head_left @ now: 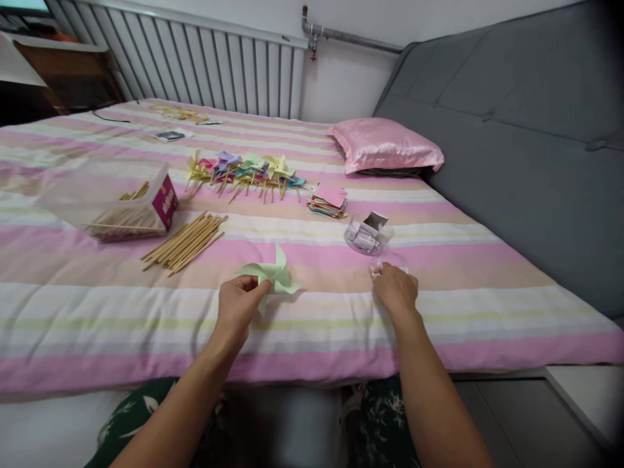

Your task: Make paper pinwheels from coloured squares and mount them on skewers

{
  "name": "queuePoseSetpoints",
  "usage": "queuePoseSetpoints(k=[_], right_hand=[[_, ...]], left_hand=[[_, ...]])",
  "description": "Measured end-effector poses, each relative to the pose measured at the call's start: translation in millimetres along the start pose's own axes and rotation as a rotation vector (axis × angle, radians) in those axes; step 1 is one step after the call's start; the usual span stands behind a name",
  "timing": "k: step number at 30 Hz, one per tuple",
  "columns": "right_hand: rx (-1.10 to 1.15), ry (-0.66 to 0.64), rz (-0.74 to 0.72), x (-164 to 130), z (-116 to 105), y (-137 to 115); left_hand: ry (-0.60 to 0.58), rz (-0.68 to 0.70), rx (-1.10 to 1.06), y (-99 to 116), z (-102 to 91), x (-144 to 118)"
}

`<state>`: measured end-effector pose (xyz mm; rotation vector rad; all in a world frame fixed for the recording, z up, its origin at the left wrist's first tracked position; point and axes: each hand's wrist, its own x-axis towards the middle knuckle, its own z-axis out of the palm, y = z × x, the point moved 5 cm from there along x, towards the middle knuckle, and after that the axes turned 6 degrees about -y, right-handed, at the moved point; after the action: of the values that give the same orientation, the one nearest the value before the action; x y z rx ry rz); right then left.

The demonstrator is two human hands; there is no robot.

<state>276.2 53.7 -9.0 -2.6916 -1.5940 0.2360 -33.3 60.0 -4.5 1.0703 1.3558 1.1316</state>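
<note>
A pale green paper pinwheel is pinched at its centre between the thumb and fingers of my left hand, just above the bed. No stick shows on it. My right hand is at a small clear plastic lid or dish on the cover, fingertips bent together inside it. Whatever those fingers grip is too small or hidden to make out. Right behind it stands a clear round tub with small plastic packets in it. A stack of coloured paper squares lies farther back.
Wooden sticks lie in a loose pile on the left, beside a clear plastic box holding more sticks. Finished pinwheels lie in a row behind. A pink pillow rests by the grey headboard.
</note>
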Motion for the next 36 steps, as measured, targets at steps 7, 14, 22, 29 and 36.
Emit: queuePoseSetpoints(k=[7, 14, 22, 29, 36], right_hand=[[-0.005, 0.001, -0.010, 1.1, 0.9, -0.7], [0.002, -0.003, -0.007, 0.4, 0.5, -0.2], [0.042, 0.032, 0.054, -3.0, -3.6, -0.6], [0.055, -0.054, 0.099, 0.8, -0.4, 7.0], [0.062, -0.052, 0.107, -1.3, -1.1, 5.3]], left_hand=[[-0.008, 0.015, -0.010, -1.0, 0.0, 0.2], [-0.008, 0.016, 0.007, -3.2, 0.1, 1.3], [-0.004, 0.027, 0.018, -3.9, -0.2, 1.7], [-0.009, 0.030, 0.027, -5.5, -0.4, 2.5], [-0.008, 0.024, 0.025, -5.3, -0.4, 2.7]])
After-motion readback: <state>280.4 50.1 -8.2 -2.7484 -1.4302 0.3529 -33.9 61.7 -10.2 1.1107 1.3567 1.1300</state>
